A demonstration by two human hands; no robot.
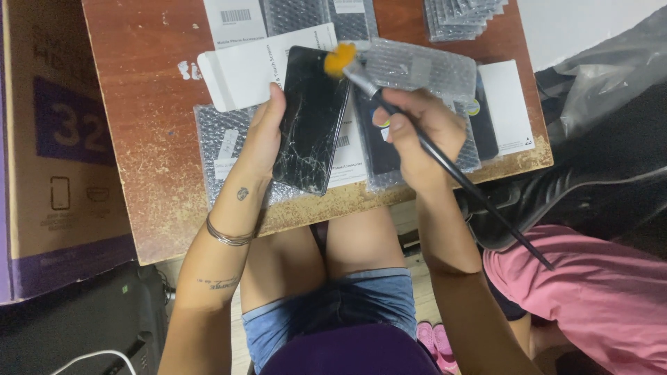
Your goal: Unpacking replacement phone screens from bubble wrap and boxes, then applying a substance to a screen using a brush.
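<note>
My left hand (262,135) grips a black phone (311,118) with a cracked screen by its left edge, holding it tilted over a worn wooden table (146,139). My right hand (420,132) holds a long black-handled brush (445,163). Its orange bristle tip (340,60) rests at the phone's top right corner. Under both hands lie bubble-wrap sleeves (222,146) and white cards (243,69).
A stack of bubble-wrap bags (462,17) sits at the table's far right corner. Dark screen panels (485,125) lie under wrap on the right. A large cardboard box (62,139) stands at the left. A pink cloth (590,292) and a black bag (611,90) are on the right.
</note>
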